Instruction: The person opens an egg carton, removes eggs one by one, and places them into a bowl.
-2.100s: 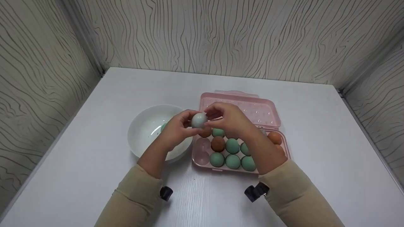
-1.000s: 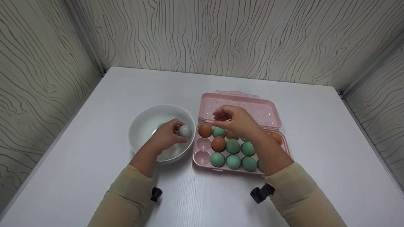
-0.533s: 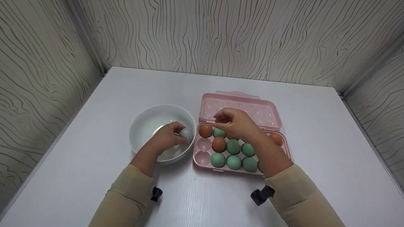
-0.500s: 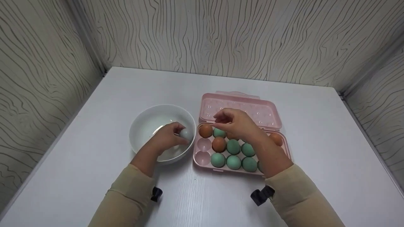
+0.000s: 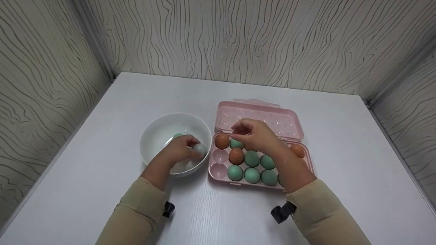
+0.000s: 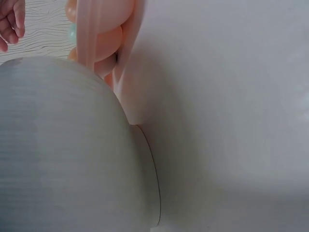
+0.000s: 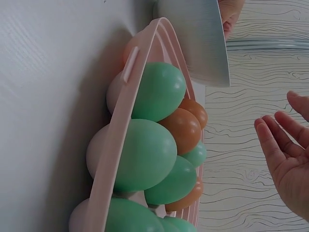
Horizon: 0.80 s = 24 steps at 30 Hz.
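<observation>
Pale egg (image 5: 199,148) has come down from between our two hands to inside rim of white bowl (image 5: 149,139), held by fingers of our left hand (image 5: 179,148). Our right hand (image 5: 257,136) hangs above pink carton (image 5: 219,170), fingers loosely apart, holding nothing. Risks we see: abrupt release could crack shell against bowl or green egg (image 5: 177,135); dipping right wrist could nudge seated eggs (image 5: 252,175).

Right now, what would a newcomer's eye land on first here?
Probably the open pink egg box on the white table, with its bold green eggs and brown eggs. Next, the white bowl to its left, where the left hand pinches a pale egg at the bowl's right side. The right hand hovers over the box, holding nothing.
</observation>
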{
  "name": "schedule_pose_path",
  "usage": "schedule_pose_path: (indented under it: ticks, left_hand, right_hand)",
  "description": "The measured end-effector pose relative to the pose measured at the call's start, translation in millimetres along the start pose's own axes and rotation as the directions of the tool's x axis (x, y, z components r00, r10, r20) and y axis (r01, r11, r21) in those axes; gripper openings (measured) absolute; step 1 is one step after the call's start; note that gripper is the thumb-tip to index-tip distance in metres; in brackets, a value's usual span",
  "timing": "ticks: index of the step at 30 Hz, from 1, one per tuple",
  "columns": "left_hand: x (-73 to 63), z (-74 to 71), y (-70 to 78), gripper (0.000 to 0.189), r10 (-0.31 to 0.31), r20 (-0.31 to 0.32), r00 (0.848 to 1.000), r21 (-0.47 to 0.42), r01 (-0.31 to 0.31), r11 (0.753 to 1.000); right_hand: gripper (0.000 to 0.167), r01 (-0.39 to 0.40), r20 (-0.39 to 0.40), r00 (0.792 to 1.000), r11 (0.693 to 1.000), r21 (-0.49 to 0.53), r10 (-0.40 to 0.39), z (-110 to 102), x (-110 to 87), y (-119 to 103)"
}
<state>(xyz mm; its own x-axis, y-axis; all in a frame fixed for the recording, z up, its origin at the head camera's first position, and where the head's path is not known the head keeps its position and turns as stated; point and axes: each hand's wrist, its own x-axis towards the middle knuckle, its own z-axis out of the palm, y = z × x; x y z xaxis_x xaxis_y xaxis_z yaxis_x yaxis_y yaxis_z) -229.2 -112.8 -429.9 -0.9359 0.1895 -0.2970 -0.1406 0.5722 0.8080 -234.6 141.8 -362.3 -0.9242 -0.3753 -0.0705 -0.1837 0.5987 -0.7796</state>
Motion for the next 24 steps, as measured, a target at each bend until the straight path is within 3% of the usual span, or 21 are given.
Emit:
schedule_pose_path:
  ticks: [7, 24]
  left_hand:
    - [0.8, -4.0, 1.1, 0.034, -0.058, -0.018, 0.998, -0.044, 0.057, 0.997]
    - [-5.3, -18.4, 3.1, 0.038, -0.019, -0.042, 0.999, -0.188, 0.011, 0.982]
  right_hand:
    - [0.022, -0.019, 0.01, 1.0, 1.0, 0.024, 0.018, 0.0, -0.6, 1.9]
    - [0.023, 0.016, 0.006, 1.0, 1.0, 0.019, -0.016, -2.9, -1.0, 5.1]
